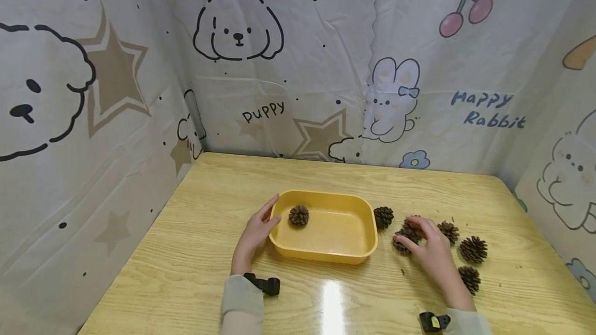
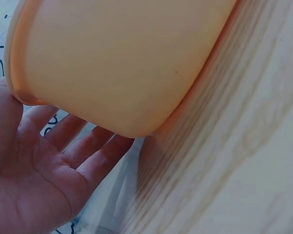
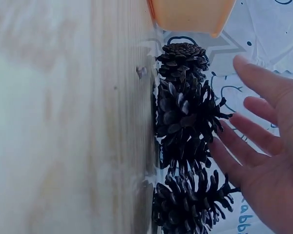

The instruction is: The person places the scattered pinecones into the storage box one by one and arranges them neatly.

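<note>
A yellow plastic tray (image 1: 326, 258) with rounded corners stands on the table, holding one pine cone (image 1: 298, 216) near its left end. My left hand (image 1: 256, 232) grips the tray's left edge, thumb over the rim and fingers along the outside wall; these fingers (image 2: 95, 146) are fairly straight. My right hand (image 1: 433, 252) hovers over a pine cone (image 1: 404, 243) right of the tray, thumb and fingers spread apart. In the right wrist view the palm faces a row of pine cones (image 3: 188, 112), with a gap between thumb and cones. Whether its lower fingertips touch them, I cannot tell.
Another pine cone (image 1: 384, 217) lies against the tray's right side. Further right are more pine cones (image 1: 473, 249), one of them beside my right wrist. Small dark scales (image 1: 402, 272) lie on the wooden table (image 1: 186, 273). A printed curtain (image 1: 288, 76) encloses the back and sides.
</note>
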A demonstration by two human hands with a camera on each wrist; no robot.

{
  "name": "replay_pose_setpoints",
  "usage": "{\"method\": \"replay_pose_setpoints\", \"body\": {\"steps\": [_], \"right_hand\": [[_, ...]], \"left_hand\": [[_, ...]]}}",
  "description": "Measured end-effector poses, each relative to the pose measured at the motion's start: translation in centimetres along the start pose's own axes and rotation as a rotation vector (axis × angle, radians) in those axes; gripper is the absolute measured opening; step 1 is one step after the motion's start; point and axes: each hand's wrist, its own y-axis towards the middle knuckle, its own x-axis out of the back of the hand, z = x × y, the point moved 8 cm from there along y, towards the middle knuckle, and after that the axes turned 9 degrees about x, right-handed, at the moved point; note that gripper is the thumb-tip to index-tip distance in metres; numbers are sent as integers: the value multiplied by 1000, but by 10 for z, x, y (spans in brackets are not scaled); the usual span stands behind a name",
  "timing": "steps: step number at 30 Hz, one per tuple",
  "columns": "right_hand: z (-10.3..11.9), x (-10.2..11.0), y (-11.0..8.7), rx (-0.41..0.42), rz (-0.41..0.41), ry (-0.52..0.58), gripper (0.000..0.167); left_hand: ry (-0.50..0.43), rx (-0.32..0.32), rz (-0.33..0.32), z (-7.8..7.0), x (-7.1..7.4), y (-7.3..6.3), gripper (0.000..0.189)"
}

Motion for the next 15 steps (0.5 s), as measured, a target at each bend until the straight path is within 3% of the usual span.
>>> {"method": "replay_pose_setpoints", "body": {"steps": [6,15], "right_hand": [[0,-6,1,-11,134,-43,55],[0,-10,1,7,220,-127,47]], "left_hand": [[-6,19,-2,1,0,0,58],[-2,21,-9,0,1,2,58]]}}
